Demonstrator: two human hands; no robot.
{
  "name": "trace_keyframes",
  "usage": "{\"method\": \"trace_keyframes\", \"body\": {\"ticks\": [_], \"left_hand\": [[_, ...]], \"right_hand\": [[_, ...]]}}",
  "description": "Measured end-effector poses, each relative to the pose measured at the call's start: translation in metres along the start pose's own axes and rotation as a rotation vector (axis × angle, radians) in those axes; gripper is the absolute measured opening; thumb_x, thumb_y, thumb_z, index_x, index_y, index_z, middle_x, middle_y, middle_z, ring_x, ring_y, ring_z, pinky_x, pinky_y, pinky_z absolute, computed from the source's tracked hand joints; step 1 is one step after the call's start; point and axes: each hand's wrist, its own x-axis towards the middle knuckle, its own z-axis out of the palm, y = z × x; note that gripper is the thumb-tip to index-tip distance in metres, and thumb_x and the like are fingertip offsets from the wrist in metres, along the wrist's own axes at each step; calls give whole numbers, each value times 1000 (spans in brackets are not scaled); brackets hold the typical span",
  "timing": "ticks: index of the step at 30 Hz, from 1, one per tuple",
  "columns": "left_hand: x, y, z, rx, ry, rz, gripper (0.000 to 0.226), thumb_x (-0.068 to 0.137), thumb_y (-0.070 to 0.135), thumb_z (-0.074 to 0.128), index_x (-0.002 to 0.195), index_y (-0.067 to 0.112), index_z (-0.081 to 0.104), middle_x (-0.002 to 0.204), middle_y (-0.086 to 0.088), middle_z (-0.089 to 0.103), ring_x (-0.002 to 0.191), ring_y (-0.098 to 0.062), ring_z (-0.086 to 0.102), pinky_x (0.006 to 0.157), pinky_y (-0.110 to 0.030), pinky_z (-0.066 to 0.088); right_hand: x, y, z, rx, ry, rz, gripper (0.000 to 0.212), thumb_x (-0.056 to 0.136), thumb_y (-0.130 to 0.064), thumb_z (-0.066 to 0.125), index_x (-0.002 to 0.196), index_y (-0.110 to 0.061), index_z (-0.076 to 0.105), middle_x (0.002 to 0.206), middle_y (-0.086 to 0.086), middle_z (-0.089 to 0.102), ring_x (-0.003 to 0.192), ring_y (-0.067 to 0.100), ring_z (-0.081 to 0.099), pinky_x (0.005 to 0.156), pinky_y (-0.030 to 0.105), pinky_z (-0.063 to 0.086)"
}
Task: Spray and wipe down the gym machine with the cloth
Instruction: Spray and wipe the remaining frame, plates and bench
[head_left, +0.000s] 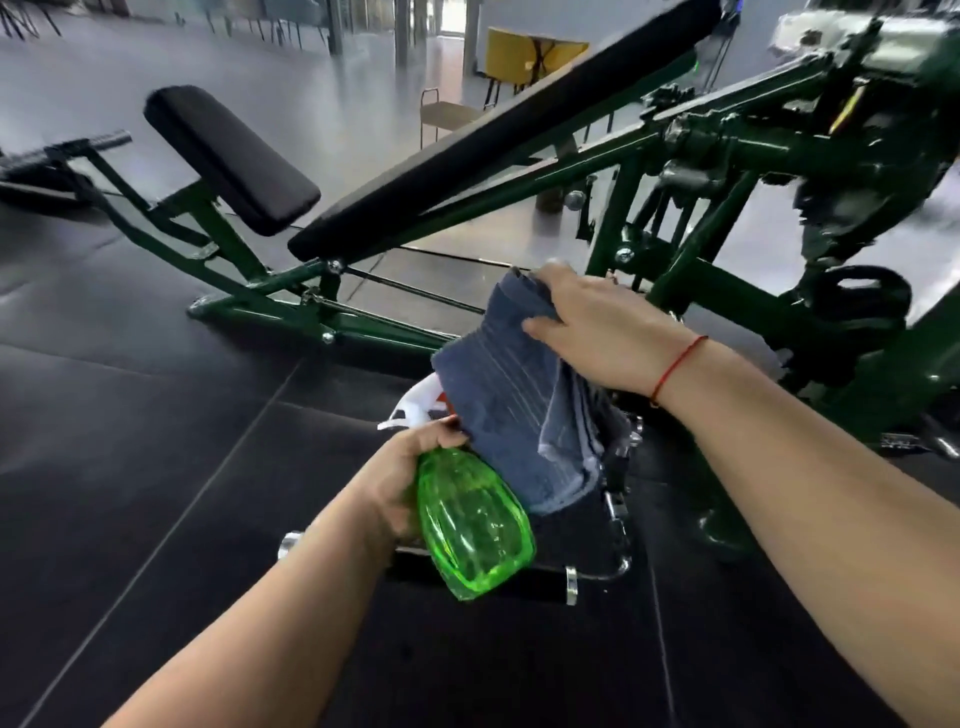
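Green spray bottle, nozzle pointing away, clasped in left grip; right grip clutches blue cloth.

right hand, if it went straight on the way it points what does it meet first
Probably the long black pad, near its lower end; the right hand points up-left at it, cloth leading. Depth is unclear.

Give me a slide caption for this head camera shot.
Left hand holds a green spray bottle while the right hand grips a blue cloth beside the dark green gym machine.
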Motion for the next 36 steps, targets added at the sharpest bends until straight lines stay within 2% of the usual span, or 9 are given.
{"method": "trace_keyframes", "body": {"ticks": [5, 12, 17, 21, 23, 25, 27, 32, 36], "left_hand": [[34, 29, -4, -100, -86, 40, 44, 48, 15, 86, 90, 8, 78, 81, -12, 73, 73, -27, 72, 70, -38, 60], [34, 80, 25, -214, -123, -10, 39, 77, 6, 58, 115, 4, 68, 96, -17, 73, 83, -31, 72, 78, -41, 57], [16, 129, 72, -186, -38, -50, 59, 52, 17, 82, 109, 4, 72, 91, -18, 70, 76, -33, 69, 74, -41, 56], [-1, 173, 124, -156, 15, -15, 51, 58, 11, 72, 108, 7, 75, 93, -20, 69, 80, -36, 67, 78, -45, 53], [-11, 195, 151, -187, 13, -61, 59, 47, 14, 83, 106, 7, 76, 93, -22, 70, 79, -37, 68, 73, -43, 57], [-21, 212, 173, -192, 28, -80, 65, 44, 13, 84, 108, 6, 75, 94, -22, 69, 79, -37, 68, 71, -43, 58], [-32, 229, 194, -186, 46, -77, 63, 46, 11, 79, 109, 6, 74, 94, -23, 69, 78, -37, 68, 71, -42, 58], [-54, 264, 252, -142, 12, -1, 58, 53, 11, 65, 110, 4, 72, 91, -23, 69, 72, -36, 67, 67, -41, 56], [-62, 281, 297, -78, 11, 128, 45, 63, 7, 47, 92, 13, 80, 82, -19, 71, 65, -32, 67, 64, -38, 55]], "right_hand": [[50, 22, 1, 208, -11, 30, 25, 105, -34, 41, 114, -11, 33, 95, 7, 55, 86, 29, 57, 75, 42, 44], [89, 36, -57, 389, -108, 118, 29, 104, -37, 42, 108, -9, 35, 88, 5, 57, 84, 27, 60, 76, 44, 47], [108, 39, -125, 386, -161, 196, 43, 91, -44, 66, 105, -13, 40, 88, -6, 51, 82, 17, 54, 61, 30, 36], [110, 34, -185, 750, -247, 426, 81, 69, -34, 90, 132, -18, 41, 117, -1, 55, 104, 17, 59, 74, 30, 49], [106, 38, -213, 927, -354, 474, 74, 68, -21, 90, 131, -14, 52, 116, 4, 65, 102, 24, 66, 76, 37, 58], [98, 41, -237, 1021, -400, 459, 43, 72, -11, 86, 111, -9, 70, 103, 9, 75, 96, 30, 71, 85, 45, 59], [90, 40, -256, 1121, -337, 442, 30, 75, -7, 83, 104, -11, 74, 99, 8, 76, 95, 29, 72, 87, 43, 59], [78, 37, -305, 965, 0, 212, 28, 80, -12, 81, 101, -16, 63, 112, 10, 62, 103, 21, 63, 94, 33, 51], [74, 33, -341, 639, 35, -57, 36, 92, -27, 69, 109, -13, 42, 107, 8, 59, 96, 22, 58, 84, 33, 46]]}}
